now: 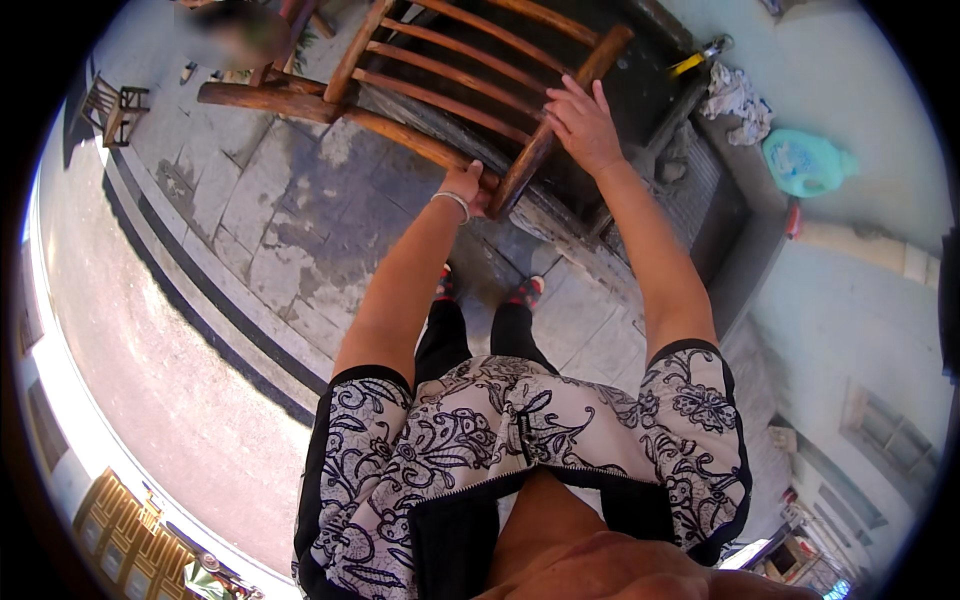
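Note:
A reddish-brown wooden chair [415,142] lies tipped over in front of me, its slats pointing up and to the left. One part of it rests across the rim of a dark stone basin [575,225]. My left hand [467,190] is wrapped round the near rail, close to the corner where it meets a thick post. On that same post, farther up, my right hand [588,128] lies with its fingers stretched out and apart. The undersides of the left fingers are hidden by the wood.
On the ledge to the right are a teal detergent bottle [808,163], a crumpled pale cloth [737,103] and a yellow-handled tool [697,61]. Another small wooden chair [116,110] stands far left on the paving. A blurred person [235,35] is at the top. A sunlit road borders the left.

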`<move>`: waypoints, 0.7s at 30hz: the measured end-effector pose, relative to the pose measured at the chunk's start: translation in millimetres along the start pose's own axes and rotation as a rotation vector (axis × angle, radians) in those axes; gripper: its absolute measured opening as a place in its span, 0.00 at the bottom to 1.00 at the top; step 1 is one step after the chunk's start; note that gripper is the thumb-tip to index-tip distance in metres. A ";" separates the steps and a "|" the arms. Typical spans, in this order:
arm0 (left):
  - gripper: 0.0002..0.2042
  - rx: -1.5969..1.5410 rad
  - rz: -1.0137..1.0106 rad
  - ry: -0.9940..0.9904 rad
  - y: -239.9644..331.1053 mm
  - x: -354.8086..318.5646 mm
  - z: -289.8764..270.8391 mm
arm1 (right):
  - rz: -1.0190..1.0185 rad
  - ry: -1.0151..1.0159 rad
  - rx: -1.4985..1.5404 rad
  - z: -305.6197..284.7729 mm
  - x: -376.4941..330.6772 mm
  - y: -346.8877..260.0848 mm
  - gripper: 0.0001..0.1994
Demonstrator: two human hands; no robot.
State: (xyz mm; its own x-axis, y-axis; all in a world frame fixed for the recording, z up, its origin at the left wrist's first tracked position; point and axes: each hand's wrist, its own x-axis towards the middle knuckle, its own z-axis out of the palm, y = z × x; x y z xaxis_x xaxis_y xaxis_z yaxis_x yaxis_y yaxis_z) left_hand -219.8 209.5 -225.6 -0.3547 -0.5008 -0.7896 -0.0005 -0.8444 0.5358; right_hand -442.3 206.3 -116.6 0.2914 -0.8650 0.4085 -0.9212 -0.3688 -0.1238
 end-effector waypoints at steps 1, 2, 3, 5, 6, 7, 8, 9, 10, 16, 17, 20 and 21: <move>0.17 -0.012 -0.002 0.003 -4.4 6.8 -1.4 | 0.049 0.042 -0.046 -2.6 9.9 8.6 0.06; 0.17 -0.024 -0.004 0.005 -8.3 13.4 -3.2 | 0.048 0.030 -0.041 -1.8 12.7 7.0 0.07; 0.18 -0.032 -0.005 -0.011 -10.5 17.4 -2.7 | 0.054 0.017 -0.041 -1.4 11.7 2.9 0.07; 0.18 -0.055 0.007 -0.041 -13.0 19.0 -2.9 | -0.004 -0.010 0.041 2.5 2.4 -10.3 0.08; 0.18 -0.062 -0.013 -0.046 -14.0 21.6 -4.9 | -0.053 -0.062 0.087 2.5 -6.6 -19.0 0.08; 0.18 -0.063 -0.014 -0.042 -15.5 23.4 -6.2 | -0.096 -0.114 0.133 1.4 -9.8 -23.4 0.08; 0.18 -0.064 -0.015 -0.038 -16.4 25.8 -6.8 | -0.101 -0.110 0.101 -1.2 -0.9 -17.0 0.08; 0.18 -0.061 -0.020 -0.033 -18.9 26.9 -6.9 | -0.100 -0.104 0.072 -6.5 3.4 -7.4 0.08; 0.17 -0.028 -0.019 -0.021 -18.7 27.2 -8.8 | -0.097 -0.096 0.041 -10.7 9.4 3.1 0.08; 0.18 -0.022 0.004 -0.007 -25.5 20.2 -7.6 | 0.298 0.226 -0.084 -8.5 69.8 103.8 0.07; 0.18 -0.015 0.005 0.002 -23.6 21.6 -7.6 | 0.392 0.223 -0.041 -8.9 76.5 113.4 0.08; 0.16 0.002 -0.009 0.004 -22.5 18.6 -3.4 | 0.659 0.163 -0.032 -13.4 86.5 137.3 0.12; 0.16 0.009 -0.007 -0.016 -26.8 22.2 -4.9 | 0.729 0.127 -0.118 -17.7 88.2 145.7 0.14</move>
State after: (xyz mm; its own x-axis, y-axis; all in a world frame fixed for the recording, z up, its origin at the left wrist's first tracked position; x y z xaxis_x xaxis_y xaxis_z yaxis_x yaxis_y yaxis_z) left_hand -223.0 220.1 -259.1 -0.3700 -0.4916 -0.7883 -0.0117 -0.8460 0.5330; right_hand -555.4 82.3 -82.6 -0.4288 -0.8277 0.3620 -0.8930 0.3278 -0.3084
